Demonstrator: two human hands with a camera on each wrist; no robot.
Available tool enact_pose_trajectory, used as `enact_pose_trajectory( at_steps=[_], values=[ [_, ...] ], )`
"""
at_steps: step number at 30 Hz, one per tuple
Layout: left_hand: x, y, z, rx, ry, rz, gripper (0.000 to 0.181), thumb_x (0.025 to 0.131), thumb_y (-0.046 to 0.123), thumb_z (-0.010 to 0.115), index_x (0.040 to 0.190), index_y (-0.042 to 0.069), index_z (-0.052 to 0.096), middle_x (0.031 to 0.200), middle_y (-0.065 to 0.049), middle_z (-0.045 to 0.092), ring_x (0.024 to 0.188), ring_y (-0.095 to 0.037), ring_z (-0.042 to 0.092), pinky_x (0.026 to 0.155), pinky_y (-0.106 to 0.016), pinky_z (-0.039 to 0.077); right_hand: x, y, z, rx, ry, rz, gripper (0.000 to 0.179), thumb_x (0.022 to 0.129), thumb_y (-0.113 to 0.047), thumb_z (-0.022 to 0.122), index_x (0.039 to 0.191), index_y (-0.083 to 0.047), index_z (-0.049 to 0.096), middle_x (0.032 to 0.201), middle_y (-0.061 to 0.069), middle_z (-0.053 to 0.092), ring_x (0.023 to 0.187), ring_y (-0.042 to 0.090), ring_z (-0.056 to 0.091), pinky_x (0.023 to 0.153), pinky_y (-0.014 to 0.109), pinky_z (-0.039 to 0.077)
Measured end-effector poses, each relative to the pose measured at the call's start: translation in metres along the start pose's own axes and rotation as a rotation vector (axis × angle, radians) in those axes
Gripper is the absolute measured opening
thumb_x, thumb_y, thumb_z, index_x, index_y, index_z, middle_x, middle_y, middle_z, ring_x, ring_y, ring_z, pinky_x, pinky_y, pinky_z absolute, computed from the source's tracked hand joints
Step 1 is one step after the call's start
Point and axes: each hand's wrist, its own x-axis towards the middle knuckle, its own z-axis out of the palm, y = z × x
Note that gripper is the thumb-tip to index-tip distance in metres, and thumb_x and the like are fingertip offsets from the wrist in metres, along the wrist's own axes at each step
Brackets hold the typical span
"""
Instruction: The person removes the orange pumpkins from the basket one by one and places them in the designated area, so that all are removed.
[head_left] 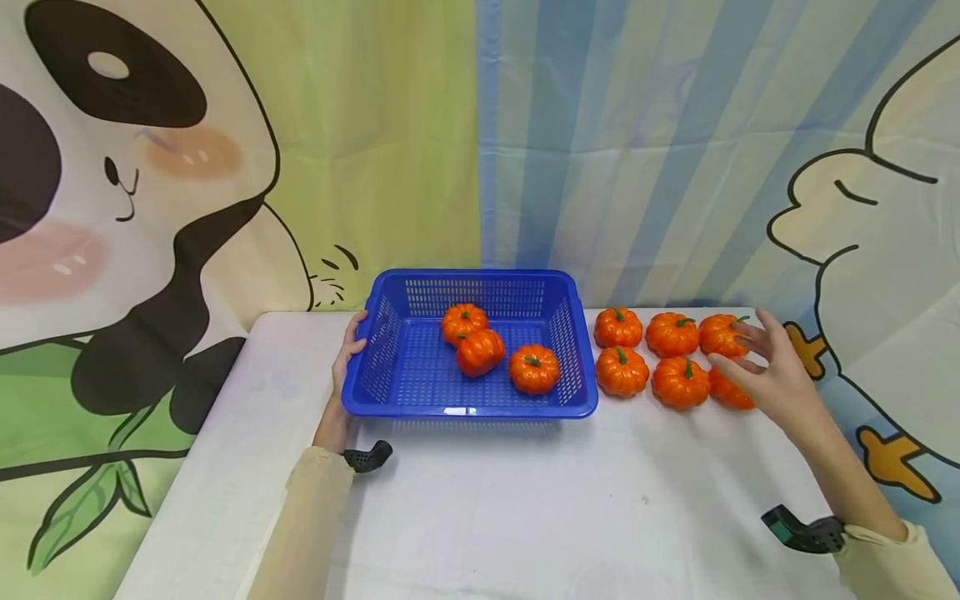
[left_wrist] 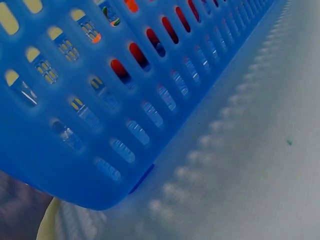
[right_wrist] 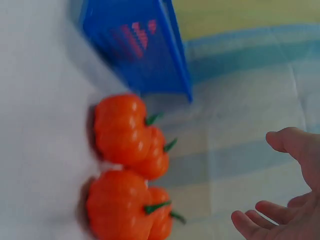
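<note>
A blue plastic basket (head_left: 465,412) with slotted walls holds three orange toy pumpkins (head_left: 534,369). My left hand (head_left: 345,358) rests against the basket's left side, fingertips at the rim. The left wrist view shows the slotted basket wall (left_wrist: 150,90) close up, with no fingers in sight. Over the right end of the toy pumpkins (head_left: 681,382) standing in two rows, my right hand (head_left: 776,375) hovers with thumb and fingers spread and nothing between them. It partly covers the front-right pumpkin (head_left: 731,388). In the right wrist view, that hand stands apart from the pumpkins (right_wrist: 120,207).
A white table (head_left: 510,508) carries the basket and pumpkins. Behind it hangs a printed curtain (head_left: 637,150), close to the basket's back rim and the rear row. The pumpkin rows stand just right of the basket.
</note>
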Motion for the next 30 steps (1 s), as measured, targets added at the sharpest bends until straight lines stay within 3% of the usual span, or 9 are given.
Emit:
enact_pose_trajectory(
  at_steps=[5,6,14,17,21,30],
  values=[
    [0.0,0.0,0.001,-0.009,0.002,0.003,0.056,0.098,0.009,0.011,0.153,0.019,0.005,0.161,-0.011,0.005,0.13,-0.026,0.035,0.089,-0.028,0.048,-0.006,-0.026,0.008,0.008,-0.084,-0.12,0.091,0.092,-0.026,0.066,0.155,-0.005,0.004,0.148,0.033,0.035,0.128,0.05,0.04,0.079,0.003,0.045],
    [0.0,0.0,0.0,-0.014,0.002,0.006,0.056,0.098,0.009,0.011,0.153,0.019,0.005,0.162,-0.012,0.005,0.13,-0.026,0.035,0.09,-0.028,0.048,-0.007,-0.029,0.01,0.012,-0.093,-0.133,0.089,0.092,-0.025,0.066,0.154,-0.004,0.006,0.147,0.033,0.037,0.128,0.051,0.04,0.076,-0.003,0.039],
    [0.002,-0.002,-0.003,-0.017,-0.02,0.02,0.055,0.098,0.008,0.008,0.151,0.02,0.009,0.16,-0.012,0.006,0.123,-0.019,0.041,0.086,-0.026,0.05,-0.008,-0.042,0.02,-0.001,-0.137,-0.151,0.084,0.092,-0.027,0.065,0.154,-0.003,0.014,0.146,0.032,0.039,0.128,0.049,0.042,0.078,-0.002,0.039],
    [0.003,-0.003,-0.004,-0.018,-0.028,0.022,0.055,0.098,0.007,0.008,0.151,0.021,0.009,0.16,-0.012,0.006,0.12,-0.017,0.043,0.085,-0.025,0.05,-0.01,-0.046,0.025,-0.016,-0.168,-0.16,0.077,0.093,-0.028,0.064,0.152,-0.003,0.023,0.144,0.029,0.043,0.128,0.046,0.043,0.089,0.02,0.052],
    [0.003,-0.003,-0.005,-0.022,-0.03,0.019,0.055,0.098,0.008,0.008,0.152,0.02,0.008,0.161,-0.012,0.005,0.121,-0.018,0.042,0.085,-0.025,0.05,-0.015,-0.057,0.034,-0.049,-0.218,-0.181,0.068,0.093,-0.029,0.063,0.148,-0.002,0.033,0.143,0.027,0.045,0.126,0.044,0.048,0.091,0.051,0.051],
    [0.003,-0.005,-0.006,0.0,-0.011,0.014,0.055,0.099,0.01,0.009,0.153,0.02,0.007,0.163,-0.008,0.004,0.136,-0.031,0.025,0.093,-0.029,0.045,-0.028,-0.089,0.062,-0.04,-0.383,-0.306,0.062,0.093,-0.028,0.063,0.144,-0.001,0.041,0.146,0.023,0.046,0.119,0.043,0.058,0.09,0.051,0.053]
  ],
)
